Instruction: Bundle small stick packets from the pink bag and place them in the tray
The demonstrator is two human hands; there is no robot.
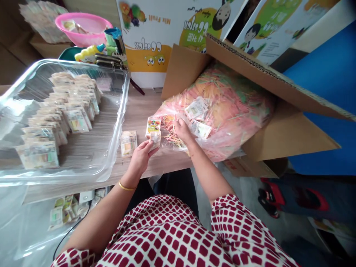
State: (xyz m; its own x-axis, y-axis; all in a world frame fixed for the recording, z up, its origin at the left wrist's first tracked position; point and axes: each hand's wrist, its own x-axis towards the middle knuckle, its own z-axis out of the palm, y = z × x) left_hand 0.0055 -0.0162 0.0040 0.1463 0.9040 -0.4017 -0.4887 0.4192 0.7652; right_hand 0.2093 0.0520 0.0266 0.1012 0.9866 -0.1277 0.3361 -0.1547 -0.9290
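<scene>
My left hand (pixel 140 157), with a gold bangle on its wrist, holds a small colourful printed card packet (pixel 153 127) upright between thumb and fingers. A second small packet (pixel 155 140) lies against it. My right hand (pixel 181 129) curls over a loose bunch of thin wooden sticks (pixel 171 135) at the mouth of a large clear plastic bag (pixel 222 111) of pink, orange and green sticks. Several filled packets (pixel 197 108) rest on the bag close to that hand. A flat packet (pixel 128 143) lies on the wooden table (pixel 144 111) just left of my left hand.
A large clear plastic tray (pixel 66 174) holds rows of stacked packets at the left. The bag sits in an open cardboard box (pixel 289 137) with raised flaps. Printed posters stand behind it. A pink basin (pixel 83 27) sits at the back left. More packets lie below the table edge.
</scene>
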